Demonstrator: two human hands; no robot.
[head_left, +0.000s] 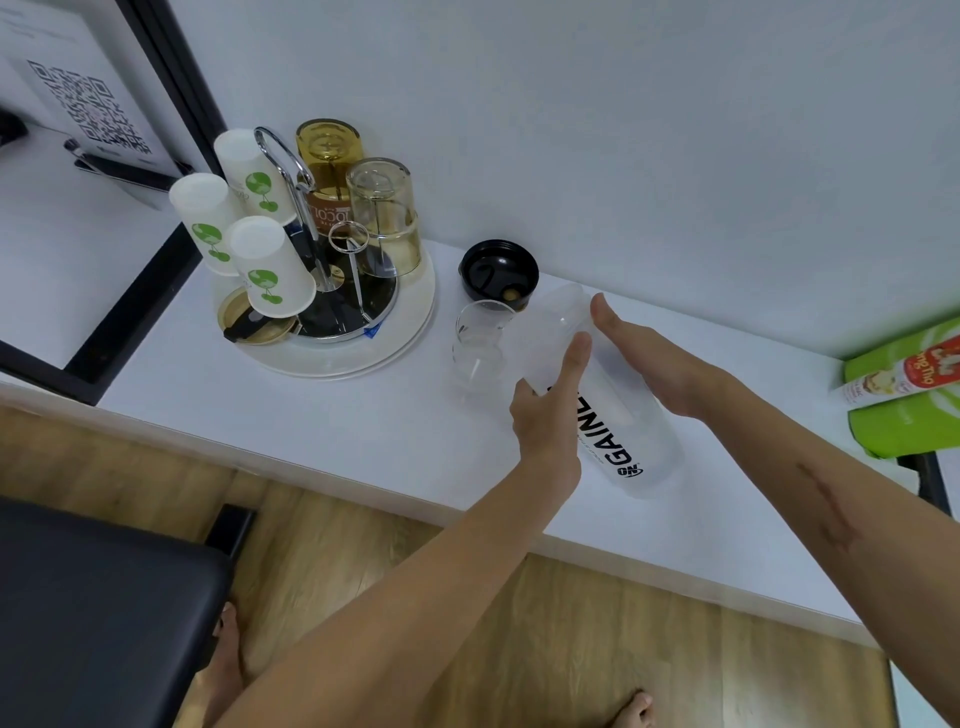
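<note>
A frosted white shaker bottle (636, 447) with black lettering is tilted over the white counter (311, 421), its open mouth leaning toward a small clear glass (475, 348). My left hand (548, 415) grips the bottle from the near side, one finger stretched along its wall. My right hand (649, 364) holds it from the far side, thumb up near the mouth. The bottle's black lid (497, 273) lies upside down behind the glass, against the wall. I cannot tell whether any liquid is flowing.
A round white tray (337, 361) at left carries a metal rack with upturned paper cups and glasses. Green packages (906, 410) sit at the right edge. A black seat (93, 613) stands low left over the wooden floor.
</note>
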